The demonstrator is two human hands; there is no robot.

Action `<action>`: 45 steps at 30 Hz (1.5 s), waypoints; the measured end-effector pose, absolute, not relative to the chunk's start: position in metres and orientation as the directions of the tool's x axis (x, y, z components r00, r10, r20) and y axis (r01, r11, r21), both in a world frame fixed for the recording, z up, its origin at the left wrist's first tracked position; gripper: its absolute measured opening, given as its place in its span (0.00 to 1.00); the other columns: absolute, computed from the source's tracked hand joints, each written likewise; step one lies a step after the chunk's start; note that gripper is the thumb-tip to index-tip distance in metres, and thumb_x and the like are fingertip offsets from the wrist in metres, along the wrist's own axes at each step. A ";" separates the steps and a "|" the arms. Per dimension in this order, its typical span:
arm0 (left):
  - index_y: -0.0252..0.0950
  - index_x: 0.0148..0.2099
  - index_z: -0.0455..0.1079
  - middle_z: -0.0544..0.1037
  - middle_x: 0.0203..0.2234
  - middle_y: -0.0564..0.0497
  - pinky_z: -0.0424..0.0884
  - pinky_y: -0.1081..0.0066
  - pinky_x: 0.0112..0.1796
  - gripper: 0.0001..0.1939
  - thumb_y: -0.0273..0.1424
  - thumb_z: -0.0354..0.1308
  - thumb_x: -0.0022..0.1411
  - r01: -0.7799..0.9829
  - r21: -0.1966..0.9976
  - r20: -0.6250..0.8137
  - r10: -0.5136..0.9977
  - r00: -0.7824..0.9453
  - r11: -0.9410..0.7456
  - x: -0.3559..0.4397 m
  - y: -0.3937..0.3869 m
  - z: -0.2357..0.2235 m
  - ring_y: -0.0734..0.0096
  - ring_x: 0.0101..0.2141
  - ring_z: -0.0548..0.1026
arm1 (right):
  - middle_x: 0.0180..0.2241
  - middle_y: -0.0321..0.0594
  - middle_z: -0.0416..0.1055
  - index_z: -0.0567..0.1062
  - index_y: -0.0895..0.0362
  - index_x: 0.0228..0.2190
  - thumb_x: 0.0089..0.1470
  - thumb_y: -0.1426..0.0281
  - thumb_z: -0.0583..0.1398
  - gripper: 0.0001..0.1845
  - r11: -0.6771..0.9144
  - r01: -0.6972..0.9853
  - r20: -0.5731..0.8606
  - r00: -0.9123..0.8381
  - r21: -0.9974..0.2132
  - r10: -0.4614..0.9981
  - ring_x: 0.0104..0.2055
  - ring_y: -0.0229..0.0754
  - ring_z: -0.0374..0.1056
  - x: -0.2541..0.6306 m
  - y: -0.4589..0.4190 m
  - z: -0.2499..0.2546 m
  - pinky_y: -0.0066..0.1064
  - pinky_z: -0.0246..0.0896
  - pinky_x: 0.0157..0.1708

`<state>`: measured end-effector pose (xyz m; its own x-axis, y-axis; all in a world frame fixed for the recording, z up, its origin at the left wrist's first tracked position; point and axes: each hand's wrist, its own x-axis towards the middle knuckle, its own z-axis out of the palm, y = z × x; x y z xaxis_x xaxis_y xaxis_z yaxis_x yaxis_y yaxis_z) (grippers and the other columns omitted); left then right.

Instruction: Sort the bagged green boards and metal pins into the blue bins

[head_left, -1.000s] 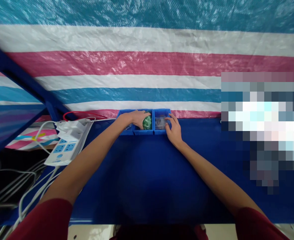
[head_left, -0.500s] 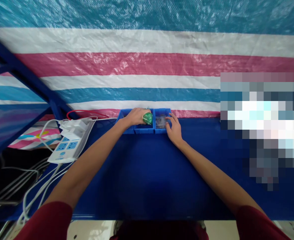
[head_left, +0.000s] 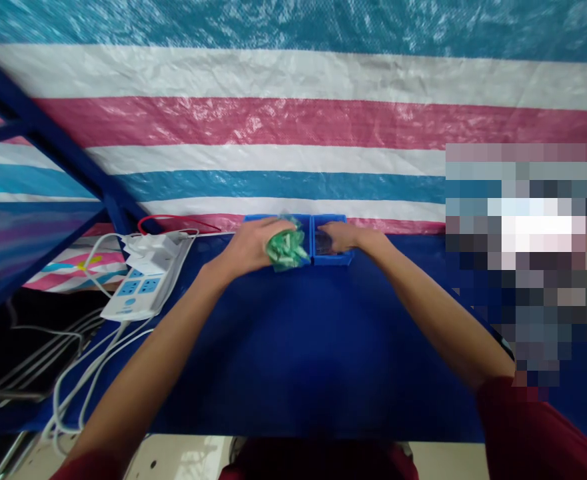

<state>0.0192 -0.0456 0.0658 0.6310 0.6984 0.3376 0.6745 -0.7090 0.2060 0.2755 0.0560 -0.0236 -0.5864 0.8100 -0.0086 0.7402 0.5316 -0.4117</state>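
My left hand is closed around a crinkled green plastic bag with pale green pieces showing in it. That bag hangs in front of and over the left blue bins, covering much of them. My right hand reaches into the right-hand blue bin, with its fingers down inside. Dark, see-through plastic shows beneath those fingers. The fingertips are hidden, so whether they grip it cannot be made out.
The bins stand at the back of a blue table, against a striped tarp. To the left lies a white power strip with plugs and loose white cables. A blue metal frame rises there. A pixelated patch covers the right side.
The green bag has come up and towards me in my left hand, showing more of itself. My right hand has moved from the right bin's edge down into it.
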 end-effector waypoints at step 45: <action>0.39 0.69 0.44 0.50 0.66 0.43 0.50 0.54 0.61 0.31 0.43 0.42 0.69 0.752 -0.005 0.225 0.732 0.643 -0.659 -0.005 -0.140 -0.027 0.54 0.65 0.47 | 0.67 0.52 0.40 0.44 0.59 0.66 0.60 0.52 0.50 0.41 0.645 0.754 0.421 -0.548 -0.126 0.723 0.67 0.58 0.39 0.266 -0.120 -0.033 0.52 0.51 0.60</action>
